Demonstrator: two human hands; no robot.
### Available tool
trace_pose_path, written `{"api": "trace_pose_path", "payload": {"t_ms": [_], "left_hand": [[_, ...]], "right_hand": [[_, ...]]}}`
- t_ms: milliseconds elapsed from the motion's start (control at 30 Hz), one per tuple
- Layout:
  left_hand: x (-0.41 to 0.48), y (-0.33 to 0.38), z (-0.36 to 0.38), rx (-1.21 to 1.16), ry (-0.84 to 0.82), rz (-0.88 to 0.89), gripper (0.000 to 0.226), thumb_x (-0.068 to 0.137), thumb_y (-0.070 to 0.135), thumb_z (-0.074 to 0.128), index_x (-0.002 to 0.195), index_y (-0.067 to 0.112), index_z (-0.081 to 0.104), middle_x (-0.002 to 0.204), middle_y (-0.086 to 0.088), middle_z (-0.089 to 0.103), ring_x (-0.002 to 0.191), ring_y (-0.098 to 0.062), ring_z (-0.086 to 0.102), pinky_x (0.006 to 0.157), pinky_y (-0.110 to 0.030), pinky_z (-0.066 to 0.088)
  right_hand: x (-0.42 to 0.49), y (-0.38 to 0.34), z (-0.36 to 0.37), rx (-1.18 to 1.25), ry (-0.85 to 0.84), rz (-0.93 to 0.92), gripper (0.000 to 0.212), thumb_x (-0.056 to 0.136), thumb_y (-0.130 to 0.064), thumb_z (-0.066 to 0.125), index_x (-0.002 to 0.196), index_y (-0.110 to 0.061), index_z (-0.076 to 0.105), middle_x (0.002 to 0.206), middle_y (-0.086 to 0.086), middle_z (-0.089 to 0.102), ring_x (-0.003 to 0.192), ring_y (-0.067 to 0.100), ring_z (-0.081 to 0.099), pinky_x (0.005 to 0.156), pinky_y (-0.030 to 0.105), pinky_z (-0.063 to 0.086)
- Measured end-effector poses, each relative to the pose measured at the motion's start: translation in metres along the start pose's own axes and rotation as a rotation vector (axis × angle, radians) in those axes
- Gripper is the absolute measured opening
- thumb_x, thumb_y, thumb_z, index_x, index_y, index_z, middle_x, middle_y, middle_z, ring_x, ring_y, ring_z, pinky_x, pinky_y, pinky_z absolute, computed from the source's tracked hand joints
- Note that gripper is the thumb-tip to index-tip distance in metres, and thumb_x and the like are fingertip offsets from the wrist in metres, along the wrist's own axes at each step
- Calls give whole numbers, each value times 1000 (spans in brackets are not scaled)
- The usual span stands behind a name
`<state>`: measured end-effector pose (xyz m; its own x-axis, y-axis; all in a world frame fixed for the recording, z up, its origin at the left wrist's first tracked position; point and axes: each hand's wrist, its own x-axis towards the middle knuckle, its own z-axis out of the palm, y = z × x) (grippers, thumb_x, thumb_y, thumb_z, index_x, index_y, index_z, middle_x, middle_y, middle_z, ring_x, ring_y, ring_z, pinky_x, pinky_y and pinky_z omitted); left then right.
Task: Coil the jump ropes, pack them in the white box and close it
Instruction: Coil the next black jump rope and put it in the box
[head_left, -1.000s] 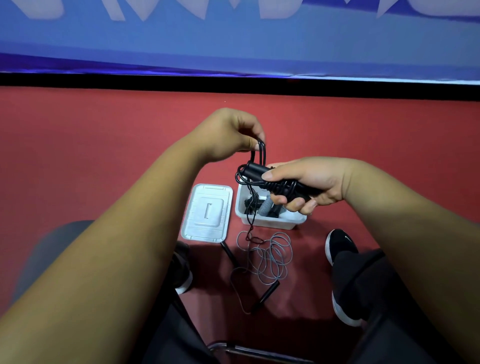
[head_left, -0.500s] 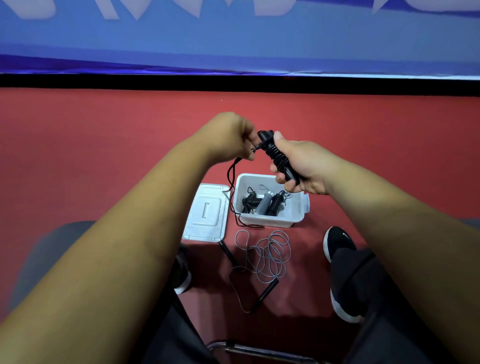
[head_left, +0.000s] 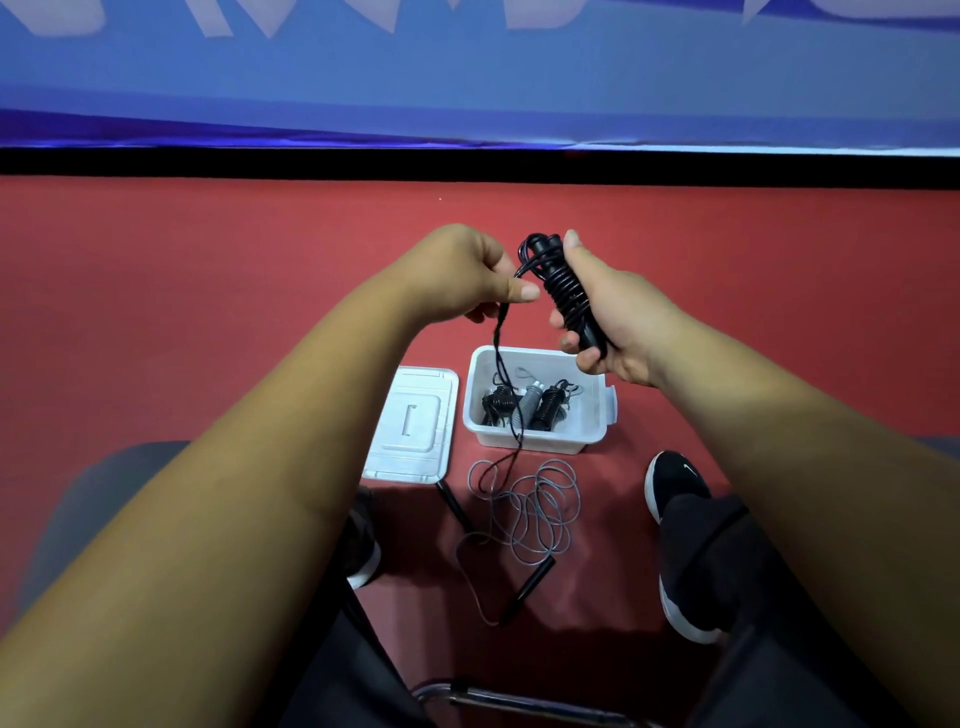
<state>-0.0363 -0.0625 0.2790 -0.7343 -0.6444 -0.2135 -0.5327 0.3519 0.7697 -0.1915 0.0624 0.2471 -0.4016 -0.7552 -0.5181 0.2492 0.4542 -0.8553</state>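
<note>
My right hand grips a black jump rope by its handles, with cord wound tightly round them. My left hand pinches the loose end of that black cord, which hangs down past the white box to the floor. The open box stands on the red floor below my hands and holds three coiled ropes, two black and one grey. Its white lid lies flat to the left of the box. A loose grey jump rope with black handles sprawls on the floor in front of the box.
My two black shoes stand on either side of the loose rope. A metal chair bar crosses the bottom of the view. A black strip and a blue wall run along the far edge of the red floor.
My right hand turned the handles from lying sideways to nearly upright and raised them off the box. More cord is wound round them, and the hanging tail is shorter.
</note>
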Motion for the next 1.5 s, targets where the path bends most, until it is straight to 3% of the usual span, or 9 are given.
{"api": "trace_pose_path", "payload": {"t_ms": [200, 300, 433, 667, 767, 1067, 1233, 1333, 1500], "left_hand": [[0, -8, -3, 4, 11, 36, 41, 82, 41, 87, 81, 9, 62, 66, 2, 65, 64, -16, 57, 69, -34, 49], [-1, -10, -1, -156, -75, 63, 26, 94, 24, 78, 85, 10, 58, 81, -13, 75, 76, -30, 72, 77, -44, 60], [-2, -8, 6, -52, -150, 158, 20, 103, 21, 66, 89, 10, 57, 80, -7, 69, 63, -12, 57, 63, -27, 50], [2, -11, 0, 108, -101, 219, 26, 107, 35, 57, 95, 17, 71, 78, 4, 67, 68, -5, 53, 64, -17, 41], [3, -11, 0, 71, -70, 175, 34, 106, 44, 55, 94, 19, 75, 77, 7, 68, 70, -6, 53, 68, -22, 42], [13, -9, 1, -559, -22, -168, 90, 101, 76, 12, 104, 11, 74, 75, -7, 64, 61, -17, 47, 62, -32, 37], [9, -6, 1, -411, 28, -190, 73, 94, 83, 35, 120, 23, 67, 71, -1, 64, 60, -16, 45, 63, -34, 35], [5, -8, 5, -250, 38, -113, 60, 91, 79, 53, 103, 25, 77, 70, 2, 59, 61, -16, 43, 59, -32, 33], [4, -14, 8, -395, 44, -41, 36, 95, 56, 68, 88, 21, 77, 64, 2, 47, 54, -13, 34, 54, -31, 24]], "right_hand": [[-5, 1, 5, -19, -27, 33, 75, 88, -87, 54, 100, -13, 65, 84, 8, 63, 54, 16, 52, 47, 22, 34], [-6, 0, 4, -6, -49, 48, 71, 90, -84, 53, 98, -14, 65, 80, 7, 64, 55, 17, 55, 46, 22, 37], [-6, -2, 4, 80, -81, 100, 54, 97, -69, 53, 96, -16, 63, 72, 2, 62, 53, 15, 56, 47, 21, 40], [-6, -6, 1, 137, -123, 136, 52, 93, -69, 52, 91, -18, 61, 72, 0, 59, 53, 14, 54, 49, 21, 39], [-3, -4, 1, 133, -121, 129, 58, 93, -76, 53, 97, -19, 61, 71, 0, 59, 52, 15, 51, 44, 20, 34], [-2, -3, 1, 168, -125, 99, 30, 96, -42, 49, 97, -12, 53, 70, 3, 57, 48, 15, 42, 40, 16, 24], [-5, 0, 7, 129, -125, 38, 27, 99, -37, 51, 101, -10, 55, 77, 8, 61, 51, 18, 48, 42, 20, 27], [-8, 2, 13, 110, -182, 28, 31, 104, -40, 51, 107, -9, 57, 79, 10, 63, 54, 20, 52, 41, 23, 32], [-11, -2, 11, 96, -263, 65, 37, 106, -47, 54, 125, -17, 65, 92, 9, 75, 64, 23, 66, 49, 28, 46]]}}
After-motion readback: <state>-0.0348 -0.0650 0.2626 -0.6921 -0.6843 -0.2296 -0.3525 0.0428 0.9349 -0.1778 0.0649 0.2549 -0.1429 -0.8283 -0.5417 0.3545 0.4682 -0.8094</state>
